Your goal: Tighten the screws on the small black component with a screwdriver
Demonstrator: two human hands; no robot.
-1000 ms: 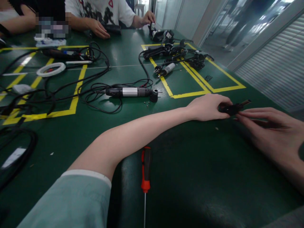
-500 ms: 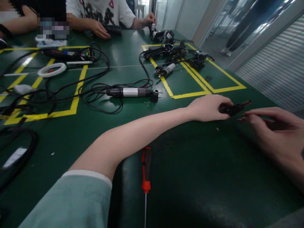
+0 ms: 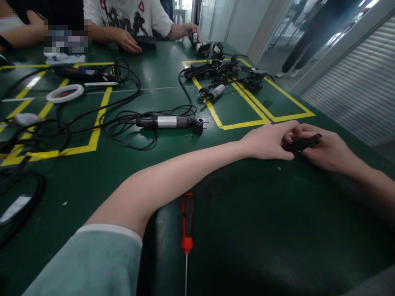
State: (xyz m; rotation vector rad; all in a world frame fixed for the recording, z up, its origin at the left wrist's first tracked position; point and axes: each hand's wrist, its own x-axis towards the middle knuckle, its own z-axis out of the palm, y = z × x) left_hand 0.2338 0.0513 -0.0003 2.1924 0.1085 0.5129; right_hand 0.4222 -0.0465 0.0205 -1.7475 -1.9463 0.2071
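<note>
My left hand (image 3: 271, 139) is closed on a small black part (image 3: 298, 144) with a narrow end pointing right, just above the green table. My right hand (image 3: 328, 150) has its curled fingers right up against the part from behind and below. Its fingertips are partly covered by the part and my left fingers, so what they pinch cannot be made out. A screwdriver (image 3: 188, 224) with a red and black handle lies on the table below my left forearm, its shaft toward me.
A black and silver cylindrical tool (image 3: 168, 122) with coiled cable lies beyond my forearm, a few tiny screws (image 3: 189, 137) beside it. Black cabled devices (image 3: 216, 68) and a white ring (image 3: 65, 93) lie farther back among yellow tape lines. Across the table a co-worker's hand (image 3: 131, 43) rests near a black object.
My right hand has moved left and slightly up, from beside the black part to contact with it. My left hand keeps its hold. The view has shifted slightly.
</note>
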